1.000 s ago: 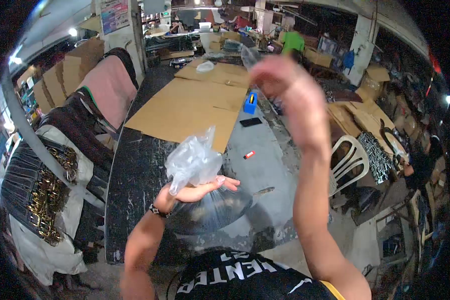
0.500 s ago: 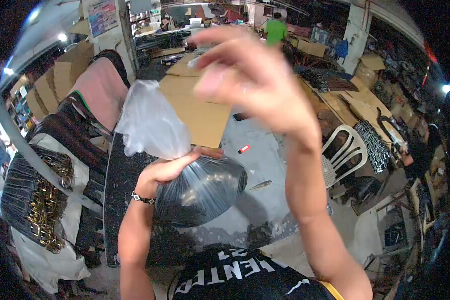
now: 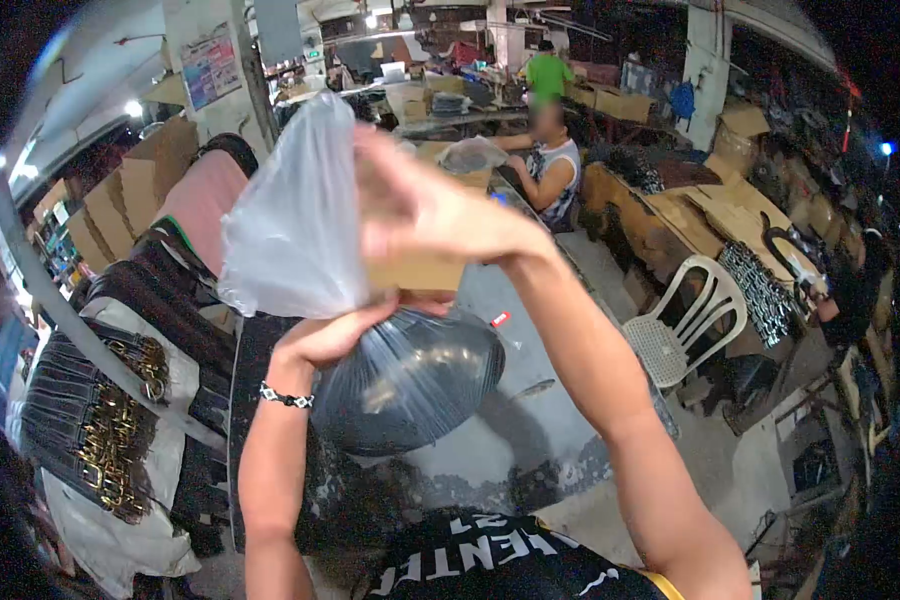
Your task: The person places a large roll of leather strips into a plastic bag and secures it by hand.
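My left hand [image 3: 345, 328] is closed round the gathered neck of a clear plastic bag [image 3: 425, 385]. Dark contents fill the bag's lower part, which rests on the grey table [image 3: 460, 460]. Above my fist the bag's loose top [image 3: 295, 225] stands up, spread and wrinkled. My right hand [image 3: 410, 205] is raised beside that loose top, blurred by motion; whether its fingers hold any plastic cannot be made out. Behind the hands lies brown cardboard [image 3: 425, 275]. A small red and white item [image 3: 500, 320] is on the table to the right of the bag.
A white plastic chair [image 3: 685, 325] stands to the right. One person [image 3: 550, 170] sits beyond the table; another in green [image 3: 548, 75] is farther back. Black straps with gold-coloured hardware [image 3: 105, 430] hang at the left, near a grey pole [image 3: 80, 335].
My right hand has moved left and down to the bag's top. The loose plastic stands taller. The view has shifted, and the seated person now shows. My left hand keeps its hold.
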